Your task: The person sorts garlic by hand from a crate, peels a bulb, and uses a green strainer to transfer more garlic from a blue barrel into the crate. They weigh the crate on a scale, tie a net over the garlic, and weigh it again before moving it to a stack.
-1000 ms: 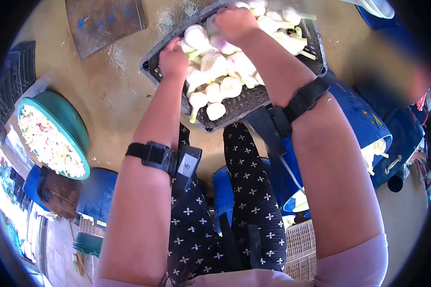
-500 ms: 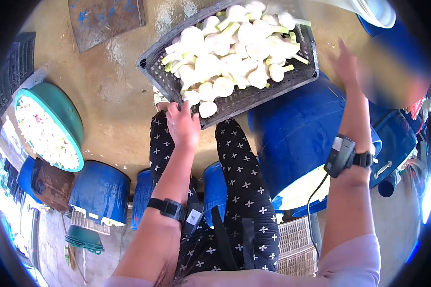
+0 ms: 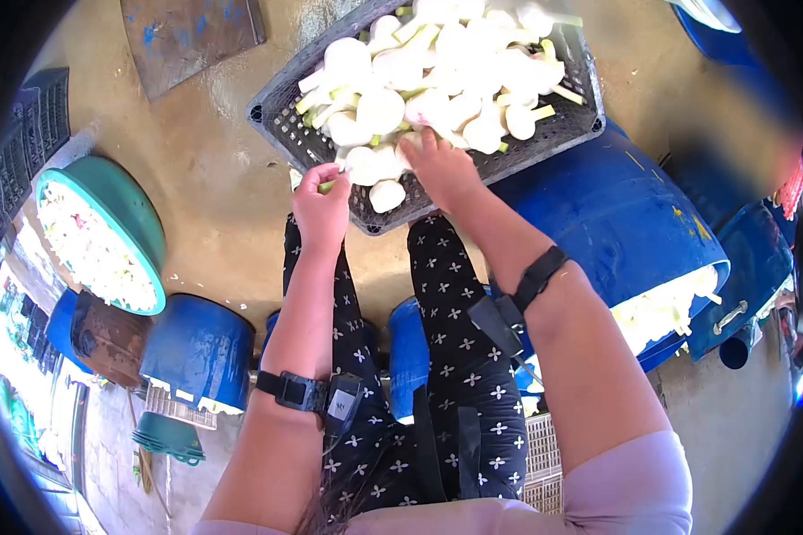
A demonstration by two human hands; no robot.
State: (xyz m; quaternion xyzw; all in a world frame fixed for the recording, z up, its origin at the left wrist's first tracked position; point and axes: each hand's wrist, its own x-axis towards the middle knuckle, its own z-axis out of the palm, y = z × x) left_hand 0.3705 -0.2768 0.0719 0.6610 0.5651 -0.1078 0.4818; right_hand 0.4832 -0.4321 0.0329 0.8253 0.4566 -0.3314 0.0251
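Note:
A dark plastic crate [image 3: 544, 134] holds a heap of white bulbs [image 3: 379, 111] with short green stems, much like large garlic. At the crate's near left corner, my left hand [image 3: 321, 209] is closed, with a green stem [image 3: 327, 187] between thumb and fingers. Whether that stem joins a bulb is hidden. My right hand [image 3: 442, 174] reaches over the near rim, its fingers curled on a bulb [image 3: 409, 143] in the heap. A loose bulb [image 3: 386, 196] lies between the hands in the crate corner.
A large blue barrel [image 3: 598, 223] lies to the right, pale pieces [image 3: 665, 308] at its mouth. On the left stands a green tub [image 3: 143, 214] of white scraps. Several blue containers [image 3: 196, 348] line the near side. A dark flat plate [image 3: 192, 40] lies on the floor.
My right hand has swung in from the far right onto the bulbs. My left hand has closed its fingers around a green stem near the crate's corner.

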